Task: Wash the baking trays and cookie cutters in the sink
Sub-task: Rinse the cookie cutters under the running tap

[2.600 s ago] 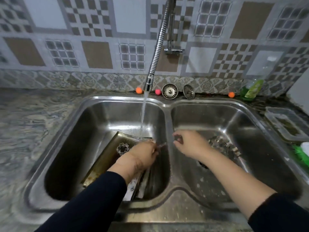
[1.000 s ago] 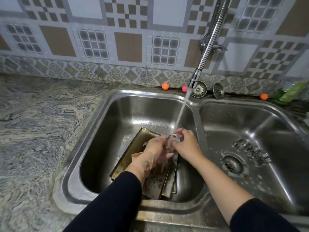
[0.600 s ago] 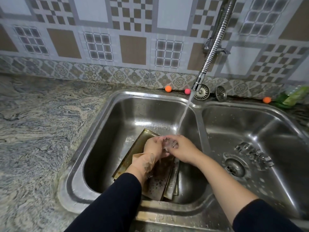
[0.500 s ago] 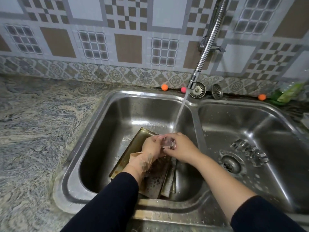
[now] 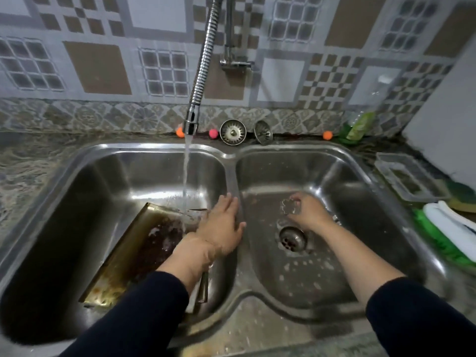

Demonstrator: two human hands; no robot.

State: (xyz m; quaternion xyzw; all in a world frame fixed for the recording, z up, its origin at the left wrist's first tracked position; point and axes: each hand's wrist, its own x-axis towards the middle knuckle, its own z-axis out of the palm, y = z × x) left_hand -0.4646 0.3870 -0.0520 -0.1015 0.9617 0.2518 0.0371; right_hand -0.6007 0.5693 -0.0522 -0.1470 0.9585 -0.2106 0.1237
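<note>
Right hand (image 5: 307, 215) is in the right basin of the stainless-steel double sink (image 5: 231, 155), wrist bent, fingers curled, pinching a small flower-shaped metal cookie cutter (image 5: 290, 206) between thumb and fingertips. Cutter sits above the basin floor, just behind the round drain (image 5: 292, 239); whether it touches the steel, cannot tell.

Left hand (image 5: 222, 228) is over the divider between basins, palm down, fingers straight and slightly spread, holding nothing. Whether the palm rests on the divider or hangs above it is unclear. Both forearms bare, dark sleeves (image 5: 134, 313) pushed up to mid-forearm.

Baked-on brown rectangular metal baking tray (image 5: 134, 253) lies tilted in the left basin, far edge propped higher against the back wall side, near corner down at the basin floor. At least one more tray edge (image 5: 204, 284) shows under the left forearm; the count of stacked trays is hidden by the arm. Water runs from the flexible coiled chrome faucet (image 5: 203, 63) and hits the tray's far edge just left of the left hand.

Hard to make out: a bit of metal (image 5: 334, 219) behind the right wrist, possibly more cutters, mostly covered by the hand. On the right counter, a clear plastic container (image 5: 407, 179), a green-and-yellow sponge (image 5: 461, 197) and a white-and-green item (image 5: 450, 233) are cut off at the frame edge. Two sink strainers (image 5: 233, 132) lean against the tiled wall behind the sink, with small orange and pink balls (image 5: 213, 133) beside them. Green bottle (image 5: 356, 127) in the back right corner is blurred.
</note>
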